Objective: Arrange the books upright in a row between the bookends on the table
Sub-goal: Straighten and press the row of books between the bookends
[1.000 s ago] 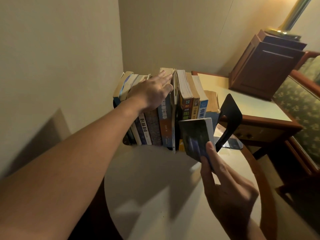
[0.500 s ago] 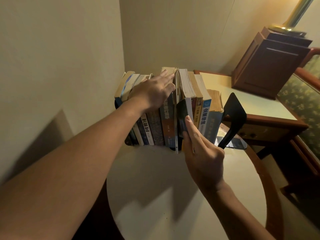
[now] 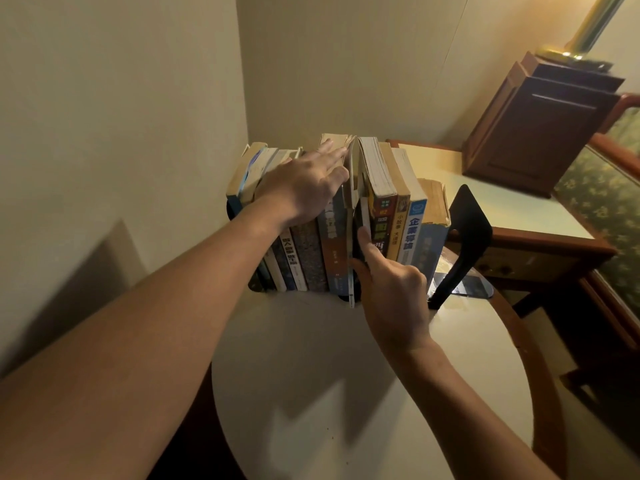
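Looking down first at a round pale table point(image 3: 467, 375), the row of books point(image 3: 311, 265) standing at its far edge.

Reaching in from the lower right with the right hand point(image 3: 394, 299). Pinching the spine of a thin dark book point(image 3: 363, 216) between thumb and outstretched index finger, the other fingers curled in. Holding that book upright, deep in a gap in the middle of the row, its lower end hidden behind the hand.

Stretching the left hand point(image 3: 304, 188) across from the lower left. Laying it flat on the tops of the books left of the gap, fingers straight and close together, clasping nothing.

Seeing four more books upright to the right of the gap, the last one worn and just beside a black bookend point(image 3: 467, 230). Catching only a dark sliver of the other bookend point(image 3: 232, 211) at the left end, against the wall.

Noticing, farther back, a side table point(image 3: 485, 188) carrying a dark wooden box point(image 3: 540, 126) with a brass pole point(image 3: 595, 26) rising from it, and patterned upholstery point(image 3: 606, 188) at the right edge.
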`<control>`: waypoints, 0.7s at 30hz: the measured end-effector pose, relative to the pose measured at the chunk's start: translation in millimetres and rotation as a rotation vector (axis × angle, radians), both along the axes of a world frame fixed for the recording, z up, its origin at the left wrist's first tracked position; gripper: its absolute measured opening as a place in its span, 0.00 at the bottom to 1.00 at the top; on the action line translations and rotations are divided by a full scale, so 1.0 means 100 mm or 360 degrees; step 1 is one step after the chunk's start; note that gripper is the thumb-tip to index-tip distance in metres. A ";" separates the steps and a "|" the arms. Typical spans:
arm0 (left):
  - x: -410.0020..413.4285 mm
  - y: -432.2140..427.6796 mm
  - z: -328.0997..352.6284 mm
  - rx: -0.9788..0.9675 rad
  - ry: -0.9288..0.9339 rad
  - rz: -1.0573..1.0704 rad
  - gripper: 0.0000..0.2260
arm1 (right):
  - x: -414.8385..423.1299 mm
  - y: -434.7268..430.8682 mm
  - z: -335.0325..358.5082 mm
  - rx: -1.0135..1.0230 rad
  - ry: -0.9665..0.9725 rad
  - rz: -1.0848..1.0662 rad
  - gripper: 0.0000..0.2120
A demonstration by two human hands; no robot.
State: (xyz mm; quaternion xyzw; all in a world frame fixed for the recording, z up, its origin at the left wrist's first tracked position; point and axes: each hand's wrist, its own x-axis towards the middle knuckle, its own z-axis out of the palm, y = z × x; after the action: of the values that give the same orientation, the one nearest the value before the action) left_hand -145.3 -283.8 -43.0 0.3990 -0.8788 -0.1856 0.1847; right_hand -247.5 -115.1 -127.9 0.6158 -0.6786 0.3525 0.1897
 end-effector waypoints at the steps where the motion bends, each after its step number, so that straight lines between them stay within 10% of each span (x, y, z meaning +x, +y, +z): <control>1: 0.00 0.00 0.00 0.0002 0.0003 0.0000 0.24 | -0.01 -0.01 0.03 0.0016 -0.0021 0.0004 0.27; 8: -0.02 0.02 0.01 -0.0004 0.0007 -0.0006 0.25 | -0.07 0.07 0.06 -0.0156 -0.0083 0.0046 0.09; 21: -0.09 0.08 0.02 -0.0068 0.0000 -0.0061 0.24 | -0.01 -0.11 0.03 0.0298 -0.0096 -0.0190 0.08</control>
State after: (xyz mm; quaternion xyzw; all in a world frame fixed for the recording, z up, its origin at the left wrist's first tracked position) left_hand -154.4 -275.5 -40.5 0.3780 -0.8900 -0.1702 0.1896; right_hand -248.9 -126.3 -125.0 0.5785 -0.7495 0.2939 0.1315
